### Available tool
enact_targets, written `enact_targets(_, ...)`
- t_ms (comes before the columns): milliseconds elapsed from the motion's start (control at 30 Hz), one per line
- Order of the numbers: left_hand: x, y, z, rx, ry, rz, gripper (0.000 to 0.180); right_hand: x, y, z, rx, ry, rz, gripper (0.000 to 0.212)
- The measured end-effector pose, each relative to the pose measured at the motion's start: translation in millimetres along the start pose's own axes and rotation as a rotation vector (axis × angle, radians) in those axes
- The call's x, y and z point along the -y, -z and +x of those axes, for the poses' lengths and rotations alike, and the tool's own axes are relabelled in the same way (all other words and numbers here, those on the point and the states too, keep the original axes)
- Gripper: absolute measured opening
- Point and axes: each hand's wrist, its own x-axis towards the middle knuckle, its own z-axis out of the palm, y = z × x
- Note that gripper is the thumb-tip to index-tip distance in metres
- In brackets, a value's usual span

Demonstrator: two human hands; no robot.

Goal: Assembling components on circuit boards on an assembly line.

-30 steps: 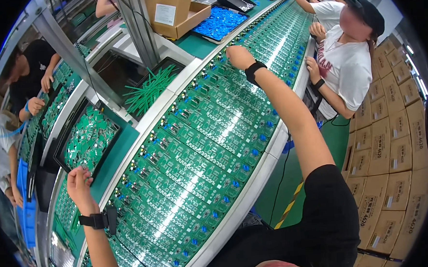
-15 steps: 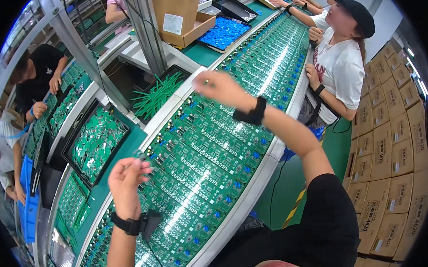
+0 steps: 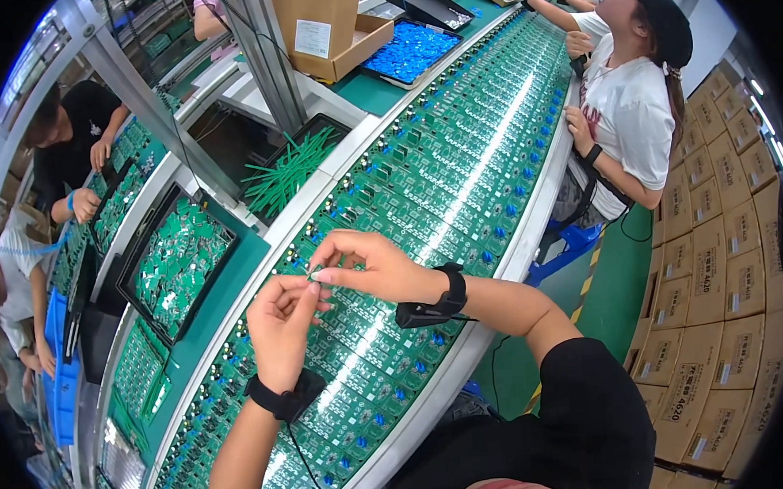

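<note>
My left hand (image 3: 278,326) and my right hand (image 3: 371,268) meet over the row of green circuit boards (image 3: 373,237). Thumb and fingers of both are pinched together, tip to tip, around a small green piece (image 3: 311,272). Most of that piece is covered by the fingertips, so its exact kind cannot be made out. Below the hands, the long boards lie side by side, with small upright parts along their far edge and blue round parts (image 3: 438,338) along the near edge. Black bands with small dark boxes sit on both my wrists.
Left of the line stands a black tray (image 3: 121,285) heaped with small green boards. Beyond it, a dark bin holds green strips (image 3: 290,170). Farther off are a cardboard box (image 3: 318,27) and a tray of blue parts (image 3: 412,50). Co-workers stand right and left; stacked cartons (image 3: 703,272) line the right.
My right hand has come back toward me and left, from over the far boards to my left hand. My left hand has shifted slightly right. Their fingertips now meet.
</note>
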Motion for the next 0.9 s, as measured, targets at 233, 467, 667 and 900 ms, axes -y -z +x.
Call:
enact_targets(233, 5, 36, 17, -0.071, 0.024, 0.113, 0.012, 2, 37, 12, -0.169, -0.109, 0.313, 0.014)
enact_targets(467, 38, 151, 24, -0.368, -0.157, 0.469, 0.011, 11, 67, 14, -0.515, -0.072, 0.407, 0.019)
enact_targets(667, 45, 219, 16, -0.498, -0.017, 0.879, 0.017, -5, 75, 15, -0.519, -0.049, 0.289, 0.017)
enact_targets(900, 44, 211, 34, -0.452, -0.102, 1.147, 0.019, -7, 82, 15, -0.539, -0.013, 0.281, 0.016)
